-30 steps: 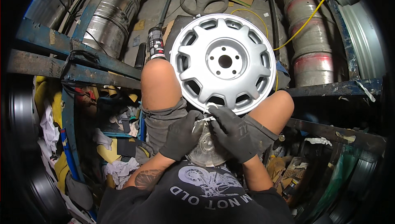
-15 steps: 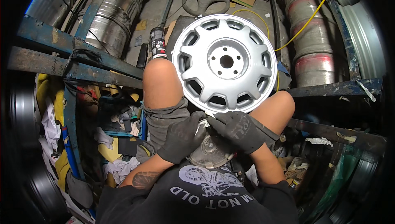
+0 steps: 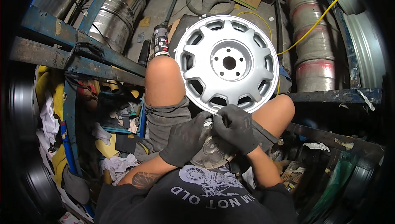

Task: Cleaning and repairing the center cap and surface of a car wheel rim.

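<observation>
A silver alloy wheel (image 3: 199, 70) with five bolt holes lies face up between my knees. Just off its near edge, my left hand (image 3: 185, 137) in a dark grey glove is closed, fingers curled. A small white piece (image 3: 208, 122), perhaps tape or paper, shows at its fingertips. Close beside it my gloved right hand (image 3: 236, 128) pinches near the wheel's edge; what it holds is mostly hidden by the fingers. Below both hands is a round, dusty metal disc (image 3: 210, 152), partly covered by the gloves.
A black spray can (image 3: 161, 41) stands left of the wheel, behind my left knee. Stacked wheel barrels (image 3: 314, 43) lie at right, more (image 3: 117, 12) at far left, along blue metal rails (image 3: 45, 31). A yellow cable (image 3: 306, 35) runs behind. Rags and scraps (image 3: 121, 164) fill the lower left.
My right hand has lifted slightly and turned, its fingers now curled more tightly. The left hand has shifted slightly right, and the whole view has moved a little.
</observation>
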`<state>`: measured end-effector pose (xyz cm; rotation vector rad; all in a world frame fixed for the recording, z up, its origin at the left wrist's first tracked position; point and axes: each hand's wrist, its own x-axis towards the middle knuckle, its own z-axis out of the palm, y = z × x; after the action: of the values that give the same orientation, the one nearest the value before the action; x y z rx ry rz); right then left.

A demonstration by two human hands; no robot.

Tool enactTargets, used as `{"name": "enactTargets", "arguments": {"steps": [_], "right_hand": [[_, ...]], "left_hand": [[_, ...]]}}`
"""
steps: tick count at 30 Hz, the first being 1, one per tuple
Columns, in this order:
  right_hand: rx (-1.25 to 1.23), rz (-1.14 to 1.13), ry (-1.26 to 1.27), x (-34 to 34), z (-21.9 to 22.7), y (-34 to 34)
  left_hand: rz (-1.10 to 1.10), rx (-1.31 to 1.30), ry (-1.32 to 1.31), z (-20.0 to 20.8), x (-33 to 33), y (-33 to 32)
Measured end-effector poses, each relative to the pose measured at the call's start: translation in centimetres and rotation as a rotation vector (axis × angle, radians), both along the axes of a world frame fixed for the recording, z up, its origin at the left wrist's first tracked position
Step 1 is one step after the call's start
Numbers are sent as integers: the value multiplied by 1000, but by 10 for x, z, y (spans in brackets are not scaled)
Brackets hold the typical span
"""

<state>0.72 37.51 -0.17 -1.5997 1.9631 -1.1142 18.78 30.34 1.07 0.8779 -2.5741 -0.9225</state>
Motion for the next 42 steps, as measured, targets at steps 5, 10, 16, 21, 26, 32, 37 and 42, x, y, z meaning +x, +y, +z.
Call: {"name": "enactTargets", "arguments": {"steps": [5, 10, 16, 21, 26, 32, 37, 42], "right_hand": [[97, -409, -469, 0, -2, 4], [-2, -19, -184, -2, 20, 15], [100, 316, -54, -19, 46, 18], [23, 460, 321, -21, 32, 8], [1, 377, 101, -18, 29, 2], [120, 46, -18, 2, 23, 2], [104, -38, -23, 0, 23, 12], [206, 251, -32, -17, 54, 17]], "left_hand": [[6, 65, -5, 15, 3, 5], [12, 125, -9, 12, 2, 5], [-37, 56, 33, 8, 3, 1], [-28, 170, 33, 7, 5, 1], [-39, 176, -61, 15, 3, 1], [-28, 98, -41, 13, 2, 4], [-56, 61, 19, 11, -1, 5], [-83, 47, 65, 5, -2, 1]]}}
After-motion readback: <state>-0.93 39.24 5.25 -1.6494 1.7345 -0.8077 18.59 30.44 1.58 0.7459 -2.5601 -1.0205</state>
